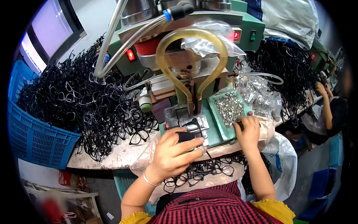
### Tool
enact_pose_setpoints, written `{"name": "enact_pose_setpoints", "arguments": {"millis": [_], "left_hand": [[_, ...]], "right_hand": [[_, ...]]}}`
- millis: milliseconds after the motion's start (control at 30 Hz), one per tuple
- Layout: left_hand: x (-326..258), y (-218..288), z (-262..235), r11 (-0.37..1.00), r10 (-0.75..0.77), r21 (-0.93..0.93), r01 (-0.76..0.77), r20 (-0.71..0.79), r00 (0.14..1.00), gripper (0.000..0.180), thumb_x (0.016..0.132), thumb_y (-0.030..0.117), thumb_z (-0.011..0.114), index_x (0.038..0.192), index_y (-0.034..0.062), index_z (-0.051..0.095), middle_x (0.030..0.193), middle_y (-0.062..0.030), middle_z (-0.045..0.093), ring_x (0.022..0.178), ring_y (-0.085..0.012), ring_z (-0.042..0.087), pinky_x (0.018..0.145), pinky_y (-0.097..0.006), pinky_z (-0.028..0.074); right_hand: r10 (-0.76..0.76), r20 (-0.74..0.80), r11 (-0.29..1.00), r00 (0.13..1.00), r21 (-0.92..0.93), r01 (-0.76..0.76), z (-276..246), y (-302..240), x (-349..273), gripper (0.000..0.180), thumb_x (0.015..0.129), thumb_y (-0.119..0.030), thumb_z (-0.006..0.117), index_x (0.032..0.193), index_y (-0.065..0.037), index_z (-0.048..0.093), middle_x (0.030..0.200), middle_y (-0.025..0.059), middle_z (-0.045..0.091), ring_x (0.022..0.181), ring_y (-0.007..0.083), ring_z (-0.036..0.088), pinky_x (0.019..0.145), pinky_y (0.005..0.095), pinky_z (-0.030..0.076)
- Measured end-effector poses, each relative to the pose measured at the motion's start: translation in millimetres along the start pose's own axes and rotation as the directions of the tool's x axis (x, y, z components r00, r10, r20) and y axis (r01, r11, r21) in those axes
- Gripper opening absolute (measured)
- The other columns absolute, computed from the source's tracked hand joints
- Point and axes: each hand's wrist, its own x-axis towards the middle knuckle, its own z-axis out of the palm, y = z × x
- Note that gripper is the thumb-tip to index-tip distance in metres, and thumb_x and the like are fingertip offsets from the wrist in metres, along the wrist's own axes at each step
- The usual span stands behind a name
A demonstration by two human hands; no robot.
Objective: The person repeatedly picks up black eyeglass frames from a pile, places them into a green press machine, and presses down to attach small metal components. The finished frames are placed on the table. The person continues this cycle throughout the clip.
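My left hand (173, 153) grips a black eyeglass frame (190, 135) and presses it against the metal fixture (194, 121) at the foot of the green machine (209, 48). My right hand (248, 130) rests on the near edge of a green tray (220, 127) filled with several small silver metal parts (229, 106), its fingertips pinched among them; whether it holds a part is hidden. A heap of black frames (201, 171) lies in my lap on a cloth.
A big pile of black frames (85, 100) spills from a blue basket (33, 138) at left. More frames (287, 71) are heaped at right beside plastic bags of parts (257, 93). Yellow hoses (186, 37) loop off the machine. Another person (332, 108) works at far right.
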Motion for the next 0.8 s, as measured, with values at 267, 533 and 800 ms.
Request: {"name": "enact_pose_setpoints", "arguments": {"millis": [267,533,800], "left_hand": [[1,-1,-3,0.998,-0.062,0.014,0.061,0.078,0.995,0.018,0.072,0.012,0.078,0.090,0.0121,0.076,0.105,-0.0020,0.074,0.069,-0.0183,0.060,0.090,-0.044,0.055],[-25,3,12,0.997,-0.078,0.005,0.079,-0.037,0.996,0.031,0.077,0.011,0.073,0.108,0.0091,0.071,0.123,-0.0088,0.068,0.096,-0.0280,0.067,0.104,-0.048,0.047],[-117,-2,-99,0.558,-0.476,0.225,0.799,-0.702,0.530,0.018,0.085,0.001,0.068,0.102,0.0042,0.071,0.104,-0.0082,0.071,0.093,-0.0245,0.066,0.086,-0.033,0.049]], "right_hand": [[0.120,-0.022,0.944,0.992,0.311,-0.108,22,-15,53,0.008,0.078,-0.011,0.074,0.083,-0.006,0.070,0.088,0.0095,0.068,0.091,0.0316,0.061,0.081,0.0409,0.048],[-0.176,0.154,0.984,0.972,0.035,0.172,43,-18,55,0.011,0.080,-0.008,0.066,0.089,-0.004,0.060,0.106,0.0149,0.062,0.107,0.0360,0.057,0.080,0.0458,0.045],[-0.222,0.107,0.975,0.969,0.034,0.219,23,-11,45,0.023,0.079,-0.015,0.075,0.099,-0.006,0.068,0.119,0.0140,0.061,0.117,0.0363,0.053,0.095,0.0467,0.043]]}}
